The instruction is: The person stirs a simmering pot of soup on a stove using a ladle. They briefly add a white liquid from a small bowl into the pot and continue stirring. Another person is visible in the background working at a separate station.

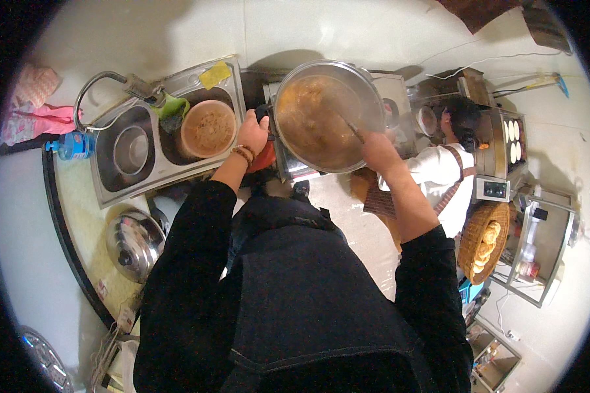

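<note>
In front of me a large steel pot [376, 93] holds steaming brown liquid [319, 118]. My left hand [252, 134], with beads at the wrist, grips the pot's black side handle [262, 113]. A utensil with a thin dark handle [350, 126] is held in my right hand [379, 151] over the pot's right rim. Its lower end is lost in the liquid, so its kind cannot be told. Beneath my left hand is a red object [263, 156], partly covered by hand and pot.
Left is a double sink [101, 184] with a tap [98, 76], a pink basin [209, 104] and a steel bowl [132, 150]. A domed lid [135, 245] lies nearer me. A person in white [445, 182] works close on my right, beside a wicker basket of bread [467, 245].
</note>
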The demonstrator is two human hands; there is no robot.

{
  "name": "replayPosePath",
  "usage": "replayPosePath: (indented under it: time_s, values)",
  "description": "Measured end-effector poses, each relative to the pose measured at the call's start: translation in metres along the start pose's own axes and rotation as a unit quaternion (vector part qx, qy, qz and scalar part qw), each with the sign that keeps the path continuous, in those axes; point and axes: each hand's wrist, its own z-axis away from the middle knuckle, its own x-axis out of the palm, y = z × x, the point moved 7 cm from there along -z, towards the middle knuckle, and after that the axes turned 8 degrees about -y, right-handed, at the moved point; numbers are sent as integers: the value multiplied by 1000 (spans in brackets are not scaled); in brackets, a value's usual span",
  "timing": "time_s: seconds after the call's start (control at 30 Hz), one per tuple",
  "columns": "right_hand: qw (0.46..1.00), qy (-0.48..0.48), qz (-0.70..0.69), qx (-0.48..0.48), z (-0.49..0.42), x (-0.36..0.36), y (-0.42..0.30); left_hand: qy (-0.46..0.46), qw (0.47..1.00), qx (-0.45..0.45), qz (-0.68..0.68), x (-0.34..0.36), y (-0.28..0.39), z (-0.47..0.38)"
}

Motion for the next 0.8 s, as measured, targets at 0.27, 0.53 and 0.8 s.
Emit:
replayPosePath:
  time_s: [0.27, 0.53, 0.8]
  values:
    - [997, -68, 11, -29, 51, -4, -79, 39, 999, 3, -26, 7, -17, -4]
    - [978, -173, 119, 13, 96, -70, -85, 14, 1000, -6, -27, 0, -2, 1]
    - [986, -87, 103, 99, 61, -37, 33, -80, 995, -53, -11, 0, 1, -1]
